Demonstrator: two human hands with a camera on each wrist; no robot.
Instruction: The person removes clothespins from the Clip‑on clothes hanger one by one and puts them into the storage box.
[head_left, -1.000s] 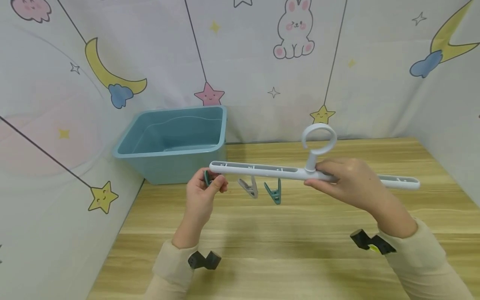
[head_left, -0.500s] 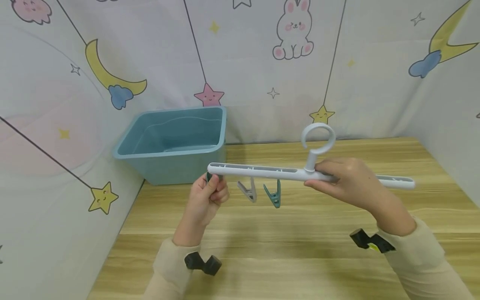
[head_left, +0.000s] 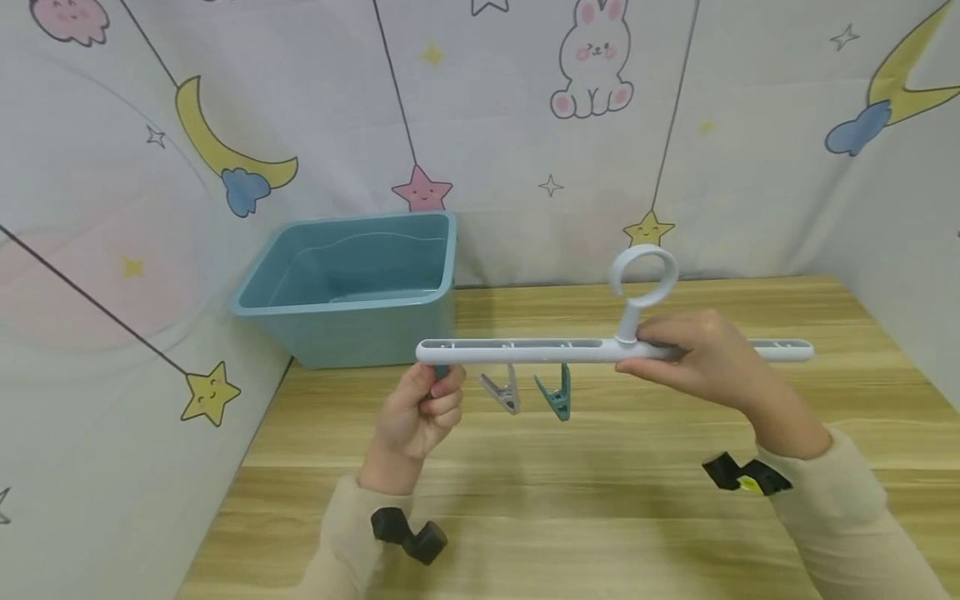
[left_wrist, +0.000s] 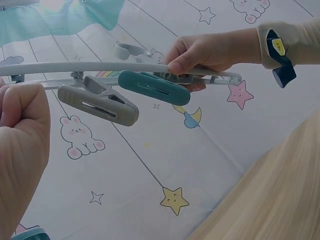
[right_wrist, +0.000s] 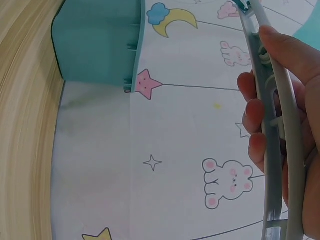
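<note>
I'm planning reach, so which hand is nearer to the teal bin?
Left. In the head view, the left hand is just below the front right corner of the teal bin; the right hand is farther off to the right, gripping the hanger.

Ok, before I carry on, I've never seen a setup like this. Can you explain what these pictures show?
No machine here: the left grip and right grip are a person's bare hands. The head picture is taken from the person's head, looking forward and down. The other two are taken from each wrist, looking at that hand's work. On the table, at the far left, stands a blue-green tub. The right grip holds a white hanger beside its hook. The left grip pinches a green clip under the hanger's left end; whether it is fastened there, I can't tell. Between them hang a grey clip and a second green clip.
</note>
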